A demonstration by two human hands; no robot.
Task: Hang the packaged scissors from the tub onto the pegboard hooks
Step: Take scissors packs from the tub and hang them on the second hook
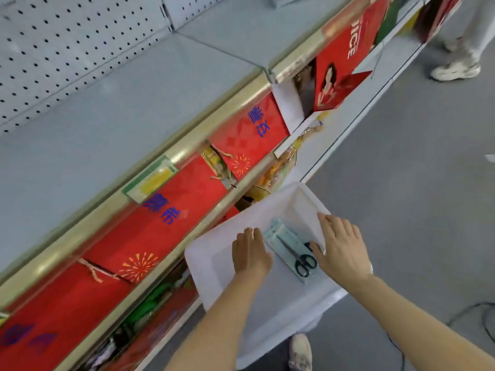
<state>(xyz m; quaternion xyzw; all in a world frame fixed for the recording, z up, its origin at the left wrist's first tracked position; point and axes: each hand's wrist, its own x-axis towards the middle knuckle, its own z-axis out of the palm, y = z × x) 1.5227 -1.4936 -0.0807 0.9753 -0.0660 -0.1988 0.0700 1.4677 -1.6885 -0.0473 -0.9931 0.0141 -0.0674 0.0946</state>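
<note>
A white plastic tub (214, 263) stands on the floor beside the shelving. Inside it lies a packaged pair of black-handled scissors (292, 250) on a pale blue card. My left hand (250, 253) reaches into the tub just left of the package, fingers together, touching or nearly touching its edge. My right hand (340, 247) is at the package's right side, thumb by the scissor handles, fingers spread. Whether either hand grips the package is unclear. The grey pegboard (67, 44) fills the upper left; no hooks show on it.
A grey shelf (134, 103) lies below the pegboard with a gold edge rail (187, 145). Red gift bags (174, 218) fill the lower shelves. My shoe (301, 352) is under the tub. Another person's shoe (455, 70) is on the grey floor at upper right. A cable (471, 311) runs at right.
</note>
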